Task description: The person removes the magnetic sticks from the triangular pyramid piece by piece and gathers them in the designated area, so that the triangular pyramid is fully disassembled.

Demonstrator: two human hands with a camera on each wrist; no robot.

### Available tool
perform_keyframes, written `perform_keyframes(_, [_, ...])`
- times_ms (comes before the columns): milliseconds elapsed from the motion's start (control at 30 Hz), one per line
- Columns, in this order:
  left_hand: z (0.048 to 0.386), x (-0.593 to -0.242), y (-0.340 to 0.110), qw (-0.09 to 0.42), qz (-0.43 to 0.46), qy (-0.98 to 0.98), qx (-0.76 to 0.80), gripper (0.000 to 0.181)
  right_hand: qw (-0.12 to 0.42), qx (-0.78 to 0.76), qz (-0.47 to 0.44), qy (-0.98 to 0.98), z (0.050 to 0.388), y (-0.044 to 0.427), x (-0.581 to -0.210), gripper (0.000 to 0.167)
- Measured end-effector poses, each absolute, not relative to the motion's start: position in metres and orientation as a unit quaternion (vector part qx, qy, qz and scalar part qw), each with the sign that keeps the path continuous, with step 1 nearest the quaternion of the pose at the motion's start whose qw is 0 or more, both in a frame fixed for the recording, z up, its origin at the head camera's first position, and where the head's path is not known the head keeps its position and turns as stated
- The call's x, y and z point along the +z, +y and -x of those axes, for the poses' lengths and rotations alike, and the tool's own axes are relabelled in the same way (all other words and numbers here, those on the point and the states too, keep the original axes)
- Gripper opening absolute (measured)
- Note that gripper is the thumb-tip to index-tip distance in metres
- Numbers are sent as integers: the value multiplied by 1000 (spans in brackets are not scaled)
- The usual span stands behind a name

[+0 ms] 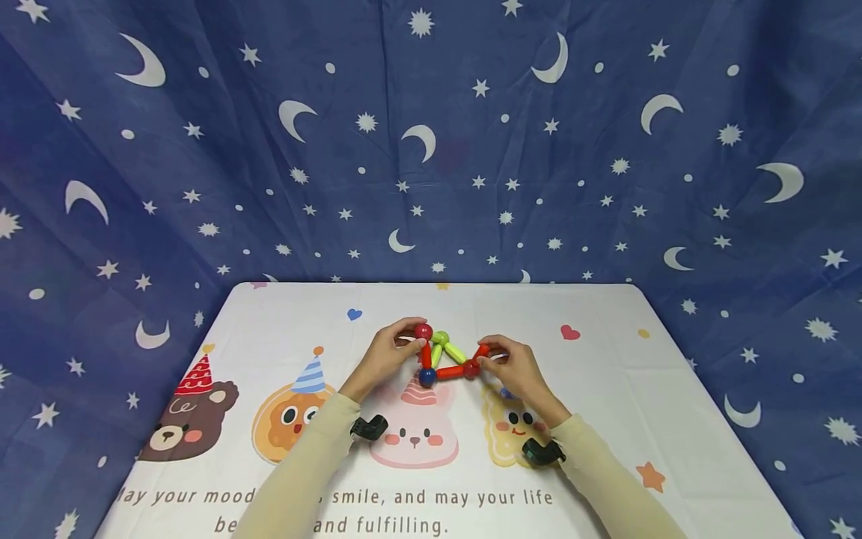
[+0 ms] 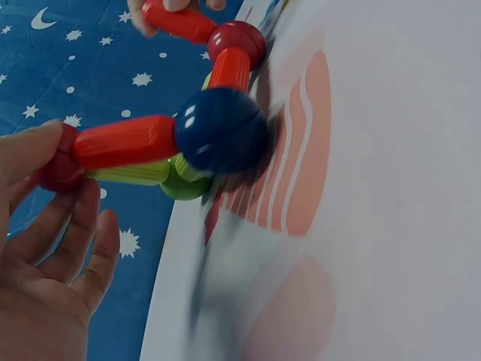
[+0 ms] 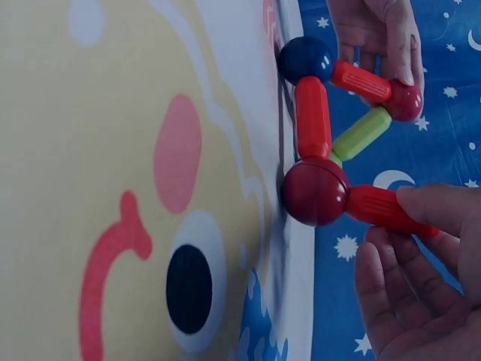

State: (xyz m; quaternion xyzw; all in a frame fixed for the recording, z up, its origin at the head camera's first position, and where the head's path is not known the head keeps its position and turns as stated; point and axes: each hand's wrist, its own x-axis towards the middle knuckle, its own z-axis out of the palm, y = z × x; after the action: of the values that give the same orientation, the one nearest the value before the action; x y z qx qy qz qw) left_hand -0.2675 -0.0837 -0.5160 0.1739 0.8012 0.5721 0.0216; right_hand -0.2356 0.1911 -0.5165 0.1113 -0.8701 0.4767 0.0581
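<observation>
A built shape of balls and rods stands on the table. Its blue ball joins a red rod to a red ball; another red rod runs from the blue ball up to a second red ball. Behind are a green ball and green rods. My left hand pinches the upper red ball between thumb and fingers. My right hand pinches a red rod that rises from the right-hand red ball.
A white cloth printed with cartoon faces, hearts and lettering covers the table. Behind it and at both sides hangs a dark blue curtain with moons and stars. A black strap end shows beside the left sleeve, another beside the right.
</observation>
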Motion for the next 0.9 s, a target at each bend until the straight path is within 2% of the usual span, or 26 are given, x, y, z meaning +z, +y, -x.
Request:
perform_keyframes(467, [269, -519, -106, 30, -151, 810, 566, 40, 45, 442, -74, -893, 231, 202, -517, 24])
perform_keyframes(900, [265, -524, -119, 34, -149, 814, 561, 38, 64, 421, -81, -901, 233, 213, -524, 22])
